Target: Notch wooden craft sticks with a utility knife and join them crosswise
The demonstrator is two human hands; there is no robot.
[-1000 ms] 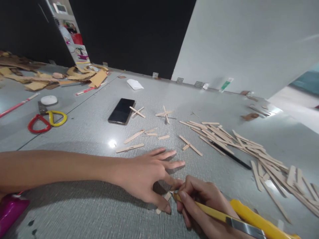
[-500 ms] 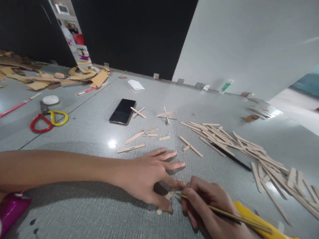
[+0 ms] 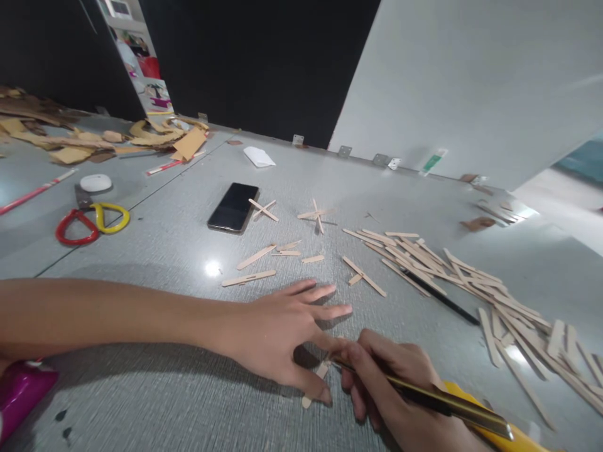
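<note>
My left hand lies on the grey table, thumb and forefinger pressing down a short wooden craft stick; its other fingers are spread flat. My right hand is closed round a yellow utility knife, whose tip touches the stick between my left thumb and forefinger. A big heap of wooden sticks lies to the right.
Loose sticks and two small stick crosses lie ahead, beside a black phone. Red and yellow scissors and cardboard scraps sit at the left. A black pen lies among the heap. A magenta object is at bottom left.
The knife in my right hand has turned and tilted flatter, its tip staying on the small stick. My left hand has barely moved.
</note>
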